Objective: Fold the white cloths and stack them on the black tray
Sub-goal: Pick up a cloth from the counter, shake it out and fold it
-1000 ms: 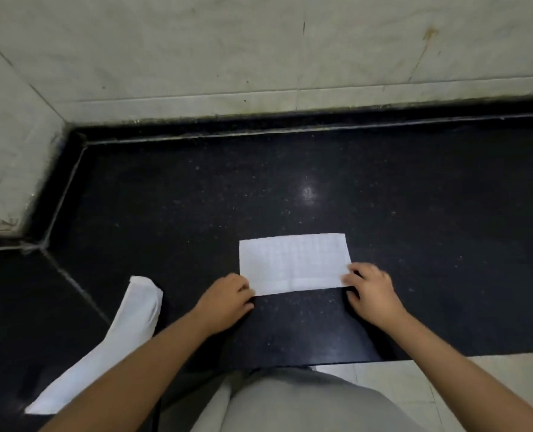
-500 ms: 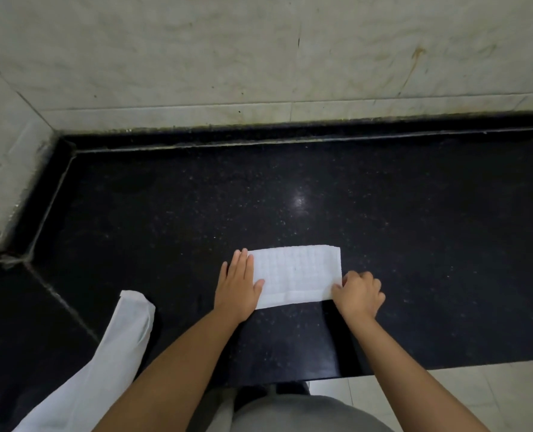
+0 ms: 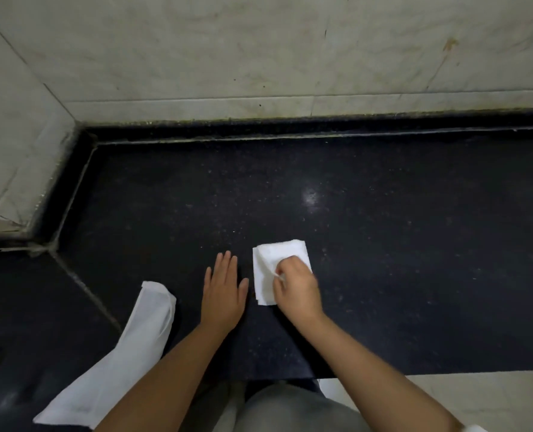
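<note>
Item: folded white cloth, lying on the black counter near its front edge. Change noted: half a second ago the cloth was a long rectangle held at both ends; it is now folded across into a compact near-square, roughly half its former width, so the fold looks close to done, with stacking still to come. Condition: plain white, layered edges visible along its left side, slightly uneven at the near-left corner. Right hand: on the cloth's near-right part, fingers curled and pinching a fold of it. Left hand: just left of the cloth, apart from it, flat on the counter with fingers straight and spread, holding nothing. Second white cloth: well left of the folded one, a long loose strip draped toward the counter's front edge, not yet folded small. Black tray: not identifiable in this view.
</note>
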`<action>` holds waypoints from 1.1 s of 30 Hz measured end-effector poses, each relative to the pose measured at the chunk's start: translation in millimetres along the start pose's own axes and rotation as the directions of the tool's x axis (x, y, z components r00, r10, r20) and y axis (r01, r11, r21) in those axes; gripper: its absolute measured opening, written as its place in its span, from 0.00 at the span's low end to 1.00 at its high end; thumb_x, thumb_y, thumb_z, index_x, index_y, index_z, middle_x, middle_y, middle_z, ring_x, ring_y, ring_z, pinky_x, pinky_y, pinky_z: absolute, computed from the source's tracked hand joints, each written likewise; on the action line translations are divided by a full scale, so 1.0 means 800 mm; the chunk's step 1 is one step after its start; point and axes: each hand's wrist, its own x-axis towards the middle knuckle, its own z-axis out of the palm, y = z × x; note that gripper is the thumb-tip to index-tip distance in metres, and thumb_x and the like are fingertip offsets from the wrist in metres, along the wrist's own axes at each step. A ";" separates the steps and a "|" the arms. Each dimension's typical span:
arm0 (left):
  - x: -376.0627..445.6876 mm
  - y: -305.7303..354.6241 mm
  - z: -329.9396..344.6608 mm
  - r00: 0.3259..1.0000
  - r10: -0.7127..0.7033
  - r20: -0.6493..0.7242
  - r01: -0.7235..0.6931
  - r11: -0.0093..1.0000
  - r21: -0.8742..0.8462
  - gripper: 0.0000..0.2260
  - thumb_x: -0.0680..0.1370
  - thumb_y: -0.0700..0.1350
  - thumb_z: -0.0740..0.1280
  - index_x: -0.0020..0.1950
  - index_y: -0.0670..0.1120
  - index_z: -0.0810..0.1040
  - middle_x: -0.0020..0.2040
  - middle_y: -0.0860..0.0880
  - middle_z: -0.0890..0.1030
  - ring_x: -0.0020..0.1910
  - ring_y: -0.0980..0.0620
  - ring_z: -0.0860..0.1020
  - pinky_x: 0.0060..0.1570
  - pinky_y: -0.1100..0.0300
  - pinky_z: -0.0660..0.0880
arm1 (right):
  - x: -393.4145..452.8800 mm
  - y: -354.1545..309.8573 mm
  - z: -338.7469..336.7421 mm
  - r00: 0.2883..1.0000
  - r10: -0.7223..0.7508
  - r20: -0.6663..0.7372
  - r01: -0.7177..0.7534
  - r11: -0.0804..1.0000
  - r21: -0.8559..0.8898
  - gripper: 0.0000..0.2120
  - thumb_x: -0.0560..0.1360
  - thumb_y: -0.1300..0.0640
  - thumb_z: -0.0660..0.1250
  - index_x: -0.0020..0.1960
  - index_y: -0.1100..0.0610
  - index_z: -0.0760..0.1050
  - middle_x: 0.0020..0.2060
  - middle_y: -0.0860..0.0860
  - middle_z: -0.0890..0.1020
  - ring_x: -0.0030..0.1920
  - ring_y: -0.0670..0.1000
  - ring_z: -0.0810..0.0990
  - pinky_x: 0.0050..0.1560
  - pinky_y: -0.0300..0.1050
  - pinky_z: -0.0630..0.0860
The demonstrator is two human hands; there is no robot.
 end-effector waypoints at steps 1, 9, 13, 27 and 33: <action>-0.007 -0.011 -0.004 1.000 -0.018 -0.004 0.018 1.000 -0.005 0.37 0.72 0.58 0.37 0.74 0.39 0.59 0.76 0.43 0.58 0.76 0.46 0.53 0.73 0.52 0.46 | -0.005 -0.001 0.017 0.997 -0.024 0.079 0.026 1.000 -0.016 0.05 0.61 0.71 0.64 0.33 0.63 0.72 0.30 0.57 0.77 0.30 0.52 0.74 0.30 0.38 0.67; -0.040 -0.039 -0.015 0.999 -0.006 -0.039 0.006 1.000 0.009 0.32 0.75 0.55 0.42 0.70 0.39 0.67 0.73 0.42 0.66 0.74 0.45 0.60 0.70 0.52 0.50 | -0.009 0.007 0.040 0.969 0.082 0.235 -0.082 0.997 -0.010 0.07 0.72 0.71 0.59 0.43 0.69 0.76 0.41 0.62 0.79 0.43 0.60 0.77 0.41 0.42 0.71; -0.039 -0.034 -0.020 1.000 0.013 -0.012 -0.014 0.999 -0.031 0.34 0.73 0.56 0.40 0.72 0.41 0.64 0.75 0.45 0.62 0.75 0.49 0.56 0.71 0.56 0.46 | 0.012 -0.009 0.020 0.968 0.248 -0.016 -0.245 0.963 0.113 0.07 0.74 0.68 0.61 0.48 0.68 0.77 0.46 0.59 0.80 0.45 0.52 0.76 0.43 0.31 0.63; -0.029 -0.032 -0.015 0.987 0.157 0.026 -0.155 0.986 -0.058 0.23 0.75 0.49 0.52 0.62 0.38 0.75 0.65 0.40 0.76 0.67 0.41 0.71 0.65 0.48 0.60 | -0.028 0.028 -0.017 0.925 -0.170 0.339 0.283 0.904 -0.320 0.17 0.62 0.62 0.57 0.47 0.58 0.79 0.41 0.52 0.82 0.46 0.51 0.77 0.47 0.46 0.78; -0.001 0.013 -0.001 0.904 0.426 0.034 -0.427 0.904 0.017 0.19 0.70 0.53 0.60 0.51 0.44 0.82 0.54 0.48 0.83 0.56 0.48 0.81 0.58 0.50 0.72 | -0.021 0.055 -0.028 0.893 -0.036 0.449 0.249 0.871 -0.424 0.13 0.59 0.63 0.70 0.44 0.57 0.80 0.43 0.54 0.83 0.41 0.57 0.83 0.34 0.47 0.81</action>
